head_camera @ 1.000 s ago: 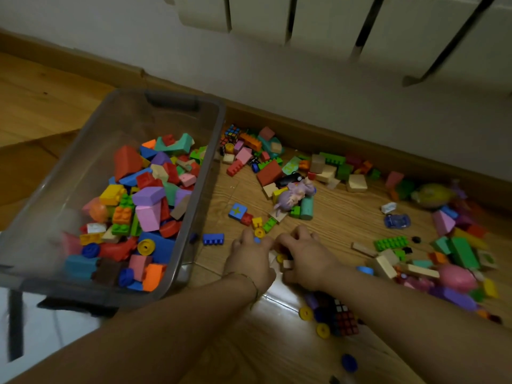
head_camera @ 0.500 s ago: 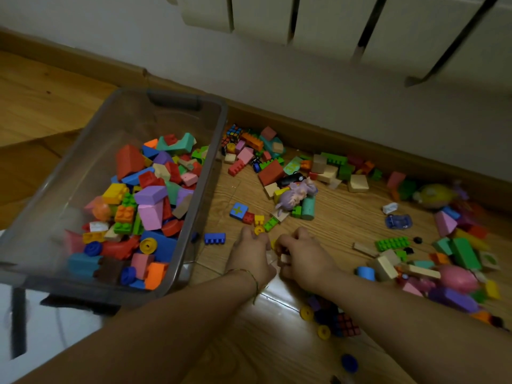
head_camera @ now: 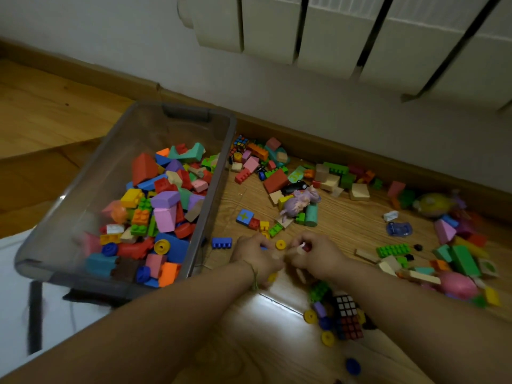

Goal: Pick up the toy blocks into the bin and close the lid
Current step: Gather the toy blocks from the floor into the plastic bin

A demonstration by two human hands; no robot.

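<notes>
A clear grey plastic bin (head_camera: pixel 219 173) stands on the wooden floor at the left, about half full of coloured toy blocks (head_camera: pixel 155 212). More blocks (head_camera: pixel 279 178) lie scattered on the floor to its right, up to the skirting board. My left hand (head_camera: pixel 256 256) and my right hand (head_camera: pixel 315 254) are side by side on the floor just right of the bin's near corner, fingers curled round small blocks. A yellow wheel piece (head_camera: pixel 280 244) lies between them. No lid is in view.
A radiator (head_camera: pixel 346 37) hangs on the wall above the blocks. A purple-haired doll (head_camera: pixel 297 202), a small puzzle cube (head_camera: pixel 347 314), a blue toy car (head_camera: pixel 399 228) and a pink egg-shaped toy (head_camera: pixel 458 284) lie among the pieces. A white mat (head_camera: pixel 16 314) lies at the lower left.
Both hands stay together over the same spot by the bin. Their fingers have shifted slightly, gathering small pieces, and the yellow wheel piece now shows between them.
</notes>
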